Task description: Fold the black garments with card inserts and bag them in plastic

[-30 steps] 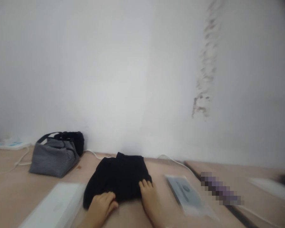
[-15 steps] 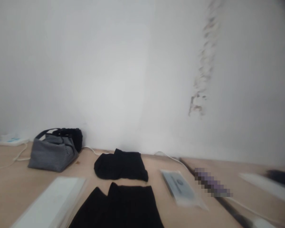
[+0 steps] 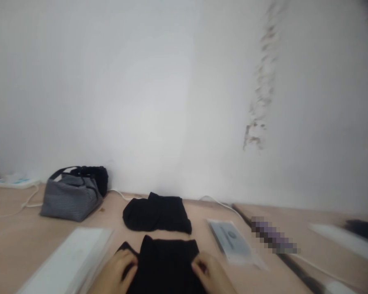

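Observation:
In the head view a black folded cloth piece that looks like a sock [image 3: 167,265] lies at the bottom centre of the table, running out of the frame. My left hand [image 3: 118,271] is at its left side, thumb and curled fingers closed on the fabric. On its right edge my right hand [image 3: 213,275] has thumb and fingertips pinched together at the cloth. Behind it lies a second black sock [image 3: 158,213], flat and untouched by either hand. My hands cover parts of the front piece's sides.
A white flat package [image 3: 69,257] lies left, and a grey clear-wrapped packet [image 3: 231,241] right. A striped grey bag [image 3: 70,198] stands near the wall. A dark strip [image 3: 297,269] crosses the table, beside a blurred-out purple item [image 3: 272,234]. White cables [image 3: 222,204] run along the back.
Both hands have come into view from the bottom edge and closed on the sides of the front sock. The view has barely shifted; the other objects stay put.

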The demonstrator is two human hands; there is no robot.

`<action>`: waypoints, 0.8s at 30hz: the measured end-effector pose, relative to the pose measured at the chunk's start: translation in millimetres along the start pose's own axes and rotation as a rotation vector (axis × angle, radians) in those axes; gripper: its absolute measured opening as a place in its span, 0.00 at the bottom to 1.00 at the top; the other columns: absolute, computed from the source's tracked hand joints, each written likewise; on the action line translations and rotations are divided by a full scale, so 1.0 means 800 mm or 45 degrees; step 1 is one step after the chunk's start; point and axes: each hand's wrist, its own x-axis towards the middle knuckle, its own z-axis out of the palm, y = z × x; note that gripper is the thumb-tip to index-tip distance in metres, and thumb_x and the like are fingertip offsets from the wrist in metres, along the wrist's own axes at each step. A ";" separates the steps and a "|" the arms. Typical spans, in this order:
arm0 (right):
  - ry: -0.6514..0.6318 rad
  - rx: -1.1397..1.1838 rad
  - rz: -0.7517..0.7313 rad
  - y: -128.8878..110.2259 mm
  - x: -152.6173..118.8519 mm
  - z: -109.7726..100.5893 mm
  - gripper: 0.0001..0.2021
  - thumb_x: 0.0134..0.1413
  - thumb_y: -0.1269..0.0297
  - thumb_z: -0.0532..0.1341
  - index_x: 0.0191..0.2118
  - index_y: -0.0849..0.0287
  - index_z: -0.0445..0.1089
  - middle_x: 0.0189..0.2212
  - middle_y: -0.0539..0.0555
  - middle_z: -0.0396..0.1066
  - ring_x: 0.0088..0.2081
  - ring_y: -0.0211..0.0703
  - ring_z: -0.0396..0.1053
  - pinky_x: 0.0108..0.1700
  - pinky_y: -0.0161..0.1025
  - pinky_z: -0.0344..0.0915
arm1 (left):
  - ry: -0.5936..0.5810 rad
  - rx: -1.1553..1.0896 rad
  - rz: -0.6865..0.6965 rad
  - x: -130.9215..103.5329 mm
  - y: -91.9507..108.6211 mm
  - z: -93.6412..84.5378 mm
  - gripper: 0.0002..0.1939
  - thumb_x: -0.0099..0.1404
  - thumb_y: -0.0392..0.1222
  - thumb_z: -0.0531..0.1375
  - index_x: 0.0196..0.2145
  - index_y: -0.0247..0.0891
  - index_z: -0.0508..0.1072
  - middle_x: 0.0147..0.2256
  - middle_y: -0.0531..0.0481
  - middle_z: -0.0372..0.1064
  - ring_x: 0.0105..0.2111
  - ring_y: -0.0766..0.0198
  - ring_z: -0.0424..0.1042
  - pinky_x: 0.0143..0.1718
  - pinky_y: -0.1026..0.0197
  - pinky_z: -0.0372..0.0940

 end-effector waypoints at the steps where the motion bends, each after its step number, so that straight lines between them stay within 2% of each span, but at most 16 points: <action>1: 0.070 -0.064 0.147 0.000 0.018 0.005 0.11 0.52 0.63 0.51 0.33 0.58 0.69 0.33 0.55 0.72 0.37 0.43 0.70 0.40 0.35 0.63 | -0.010 0.068 -0.105 0.014 0.007 0.006 0.12 0.62 0.42 0.49 0.32 0.44 0.73 0.34 0.50 0.72 0.36 0.62 0.70 0.39 0.62 0.63; 3: 0.138 -0.135 0.303 0.005 0.050 0.017 0.14 0.53 0.63 0.51 0.38 0.64 0.69 0.37 0.62 0.72 0.41 0.48 0.69 0.41 0.38 0.62 | -0.022 0.228 -0.290 0.041 0.018 0.021 0.14 0.61 0.45 0.50 0.30 0.38 0.73 0.33 0.45 0.71 0.37 0.55 0.69 0.39 0.56 0.62; 6: 0.134 -0.160 0.387 0.015 0.076 0.030 0.16 0.54 0.58 0.50 0.31 0.63 0.70 0.30 0.63 0.73 0.35 0.51 0.72 0.35 0.40 0.63 | -0.027 0.311 -0.391 0.069 0.023 0.043 0.16 0.60 0.48 0.52 0.26 0.36 0.74 0.31 0.41 0.71 0.36 0.49 0.69 0.36 0.50 0.61; 9: 0.138 -0.191 0.413 0.019 0.081 0.036 0.17 0.55 0.54 0.50 0.24 0.57 0.68 0.24 0.57 0.73 0.30 0.48 0.72 0.30 0.37 0.61 | -0.029 0.345 -0.410 0.078 0.013 0.052 0.13 0.60 0.43 0.52 0.27 0.37 0.74 0.31 0.43 0.71 0.36 0.51 0.69 0.36 0.52 0.60; 13: 0.184 -0.270 0.411 0.011 0.079 0.041 0.16 0.57 0.55 0.48 0.26 0.55 0.66 0.25 0.54 0.73 0.29 0.46 0.71 0.28 0.37 0.60 | 0.001 0.408 -0.424 0.078 -0.008 0.049 0.12 0.60 0.37 0.51 0.30 0.35 0.74 0.35 0.41 0.71 0.38 0.51 0.69 0.38 0.52 0.58; 16: 0.215 -0.328 0.346 0.001 0.080 0.045 0.15 0.58 0.58 0.48 0.29 0.57 0.66 0.27 0.57 0.72 0.30 0.48 0.71 0.30 0.39 0.61 | 0.000 0.441 -0.424 0.079 -0.017 0.045 0.10 0.60 0.37 0.52 0.31 0.34 0.73 0.36 0.40 0.71 0.39 0.49 0.68 0.39 0.51 0.58; 20: 0.254 -0.399 0.233 -0.011 0.077 0.038 0.12 0.56 0.63 0.51 0.38 0.64 0.67 0.36 0.65 0.69 0.38 0.54 0.69 0.37 0.45 0.62 | -0.005 0.447 -0.368 0.070 -0.010 0.037 0.11 0.61 0.36 0.51 0.38 0.35 0.72 0.39 0.41 0.70 0.40 0.52 0.68 0.40 0.53 0.60; 22: 0.238 -0.404 0.142 -0.017 0.068 0.033 0.12 0.55 0.64 0.52 0.41 0.62 0.67 0.39 0.63 0.69 0.43 0.53 0.68 0.43 0.44 0.62 | -0.032 0.406 -0.267 0.058 -0.004 0.029 0.14 0.63 0.37 0.49 0.42 0.40 0.71 0.43 0.44 0.69 0.43 0.56 0.67 0.43 0.56 0.60; 24: 0.177 -0.372 -0.059 -0.020 0.052 0.033 0.13 0.55 0.60 0.53 0.44 0.59 0.68 0.44 0.60 0.68 0.47 0.50 0.65 0.48 0.43 0.60 | -0.137 0.335 -0.125 0.043 0.001 0.019 0.16 0.65 0.42 0.48 0.48 0.46 0.68 0.50 0.47 0.65 0.50 0.57 0.63 0.50 0.54 0.57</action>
